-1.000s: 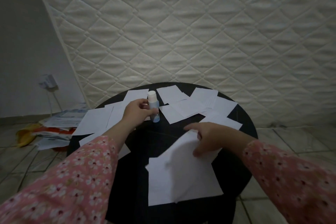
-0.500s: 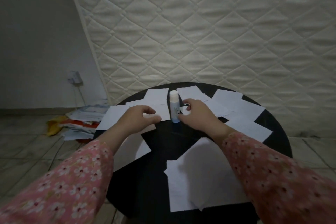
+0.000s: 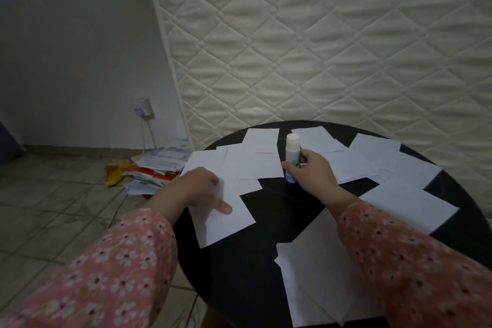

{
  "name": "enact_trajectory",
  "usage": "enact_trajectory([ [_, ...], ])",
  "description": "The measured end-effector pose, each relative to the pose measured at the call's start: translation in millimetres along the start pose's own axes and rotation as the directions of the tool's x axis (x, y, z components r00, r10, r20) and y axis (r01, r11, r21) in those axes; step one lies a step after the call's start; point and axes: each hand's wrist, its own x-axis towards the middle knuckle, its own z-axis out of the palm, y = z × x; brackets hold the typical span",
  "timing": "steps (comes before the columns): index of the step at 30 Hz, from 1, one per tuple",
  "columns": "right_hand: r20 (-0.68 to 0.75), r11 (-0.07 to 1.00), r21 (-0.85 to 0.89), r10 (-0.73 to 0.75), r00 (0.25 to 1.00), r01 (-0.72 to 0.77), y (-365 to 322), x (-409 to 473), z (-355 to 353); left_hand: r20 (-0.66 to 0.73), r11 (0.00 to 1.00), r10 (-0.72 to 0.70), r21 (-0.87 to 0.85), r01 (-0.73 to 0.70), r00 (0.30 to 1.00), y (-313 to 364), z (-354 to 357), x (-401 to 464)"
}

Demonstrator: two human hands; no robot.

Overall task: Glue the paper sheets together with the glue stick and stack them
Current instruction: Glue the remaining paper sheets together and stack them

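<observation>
A white-capped glue stick [image 3: 291,155] stands upright near the middle of the round black table [image 3: 266,261]. My right hand [image 3: 312,170] grips its lower body with thumb and fingers. My left hand [image 3: 199,189] rests on a white paper sheet [image 3: 226,218] at the table's left edge, thumb stretched flat across it. Several more white sheets [image 3: 367,160] lie scattered over the far half of the table. A stack of sheets [image 3: 306,282] lies at the near edge, partly hidden by my right sleeve.
A quilted white mattress [image 3: 319,48] leans against the wall behind the table. On the tiled floor to the left lies a pile of papers and coloured packets [image 3: 151,170]. A wall socket with a cable [image 3: 143,108] is above it.
My left hand let go of the glue stick and moved left onto a sheet. My right hand left the near stack and took hold of the glue stick. The view swung left.
</observation>
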Motion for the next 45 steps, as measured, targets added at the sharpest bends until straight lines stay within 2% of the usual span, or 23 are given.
enact_trajectory([
  [5, -0.002, 1.000, -0.028, -0.014, 1.000, 0.014, 2.7, -2.8, -3.0, -0.029, 1.000, 0.002, 0.004, -0.001, 1.000, -0.7, 1.5, 2.3],
  [12, -0.009, 1.000, 0.006, -0.017, 1.000, 0.017, 5.5, -12.5, -19.0, -0.118, 0.993, -0.011, -0.115, -0.003, 0.993, 5.7, 0.8, -6.0],
  [19, -0.023, 1.000, -0.022, -0.001, 1.000, 0.000, 13.6, -19.7, -38.5, -0.135, 0.977, 0.019, -0.210, -0.047, 0.991, 10.6, 1.9, -13.9],
  [24, -0.016, 1.000, -0.028, 0.006, 1.000, -0.006, 17.5, -20.8, -42.4, -0.076, 0.964, 0.080, -0.247, -0.096, 0.994, 18.6, 5.0, -11.4],
  [29, -0.027, 0.999, -0.038, -0.002, 1.000, 0.001, 20.0, -18.8, -44.1, -0.049, 0.967, 0.113, -0.224, -0.121, 0.992, 21.6, 4.0, -10.1],
  [38, -0.037, 0.999, -0.052, -0.015, 0.999, 0.013, 19.7, -16.5, -43.7, -0.053, 0.981, 0.078, -0.175, -0.086, 0.996, 21.0, 0.1, -10.3],
  [45, -0.025, 0.999, -0.037, -0.014, 1.000, 0.013, 17.2, -19.9, -44.6, -0.206, 0.966, 0.198, -0.126, -0.226, 0.958, 26.6, -20.8, -17.9],
])
